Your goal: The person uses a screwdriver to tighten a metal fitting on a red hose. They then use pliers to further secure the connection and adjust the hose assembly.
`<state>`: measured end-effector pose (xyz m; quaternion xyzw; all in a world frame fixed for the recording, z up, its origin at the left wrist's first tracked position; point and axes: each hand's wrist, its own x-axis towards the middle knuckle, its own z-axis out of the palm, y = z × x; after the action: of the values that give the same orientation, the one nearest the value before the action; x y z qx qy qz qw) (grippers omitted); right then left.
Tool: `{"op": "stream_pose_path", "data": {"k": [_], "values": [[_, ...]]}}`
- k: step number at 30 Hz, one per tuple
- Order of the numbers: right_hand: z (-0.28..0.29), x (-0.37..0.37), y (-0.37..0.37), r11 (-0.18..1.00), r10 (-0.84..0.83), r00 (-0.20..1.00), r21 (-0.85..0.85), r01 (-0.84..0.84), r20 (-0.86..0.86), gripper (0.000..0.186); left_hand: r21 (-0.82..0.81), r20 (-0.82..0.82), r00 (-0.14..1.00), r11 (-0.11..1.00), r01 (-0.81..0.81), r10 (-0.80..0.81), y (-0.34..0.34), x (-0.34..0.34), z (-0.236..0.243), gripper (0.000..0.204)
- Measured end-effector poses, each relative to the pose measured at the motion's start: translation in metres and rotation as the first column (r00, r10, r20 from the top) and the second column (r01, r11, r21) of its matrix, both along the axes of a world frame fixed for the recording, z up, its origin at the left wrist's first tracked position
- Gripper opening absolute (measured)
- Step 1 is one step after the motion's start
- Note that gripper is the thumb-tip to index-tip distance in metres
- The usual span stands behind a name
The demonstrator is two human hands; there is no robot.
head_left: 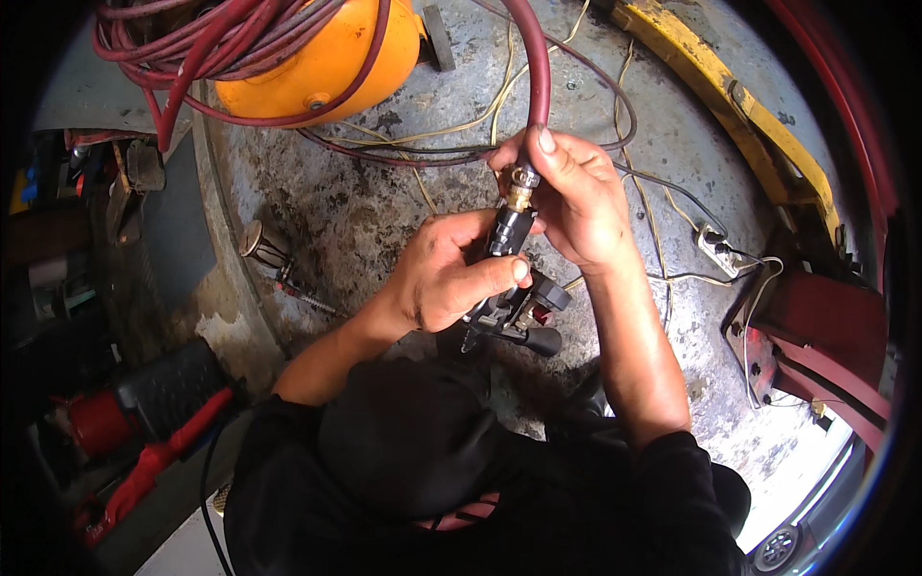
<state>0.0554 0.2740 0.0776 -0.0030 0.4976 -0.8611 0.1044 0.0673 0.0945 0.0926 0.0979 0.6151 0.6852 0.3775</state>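
My left hand (444, 274) is wrapped round a black air tool (513, 228), its thumb laid across the body. Below the thumb, the tool's round black knob (545, 341) and a faceted black part (550, 291) stick out to the right. A brass hose fitting (520, 198) with a metal clamp meets the tool's upper end. Just above it, my right hand (584, 197) closes on the thick red hose (534, 82), thumb on top. The hose runs up and out of view. How far the fitting sits in the tool I cannot tell.
An orange tank (317, 77) carries a coiled red hose (226, 48) at the upper left. Yellowish cables and a white power strip (716, 252) lie on the stained floor. A yellow steel arm (754, 110) and red steel base (816, 312) stand right; a red-and-black thing (173, 394) lies left.
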Motion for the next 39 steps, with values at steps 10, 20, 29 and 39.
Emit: {"op": "stream_pose_path", "data": {"k": [10, 20, 29, 39], "values": [[-0.007, 0.001, 0.033, 0.893, 0.036, 0.994, 0.450, 0.013, -0.102, 0.051, 0.056, -0.094, 0.990, 0.993, -0.100, 0.105, -0.001, -0.006, -0.006, 0.048], [-0.137, 0.085, 0.125, -0.104, 0.200, 0.945, 0.965, -0.241, 0.258, 0.043, 0.507, 0.102, 0.993, 0.856, -0.098, 0.054, 0.001, -0.025, -0.039, 0.027], [-0.169, 0.110, 0.120, -0.319, 0.083, 0.967, 0.926, -0.204, 0.242, 0.046, 0.530, 0.206, 0.978, 0.840, -0.118, 0.007, 0.004, -0.050, -0.035, 0.052], [-0.170, 0.113, 0.113, -0.295, 0.076, 0.967, 0.931, -0.213, 0.245, 0.042, 0.583, 0.230, 0.973, 0.805, -0.114, -0.030, 0.004, -0.062, -0.041, 0.056]]}}
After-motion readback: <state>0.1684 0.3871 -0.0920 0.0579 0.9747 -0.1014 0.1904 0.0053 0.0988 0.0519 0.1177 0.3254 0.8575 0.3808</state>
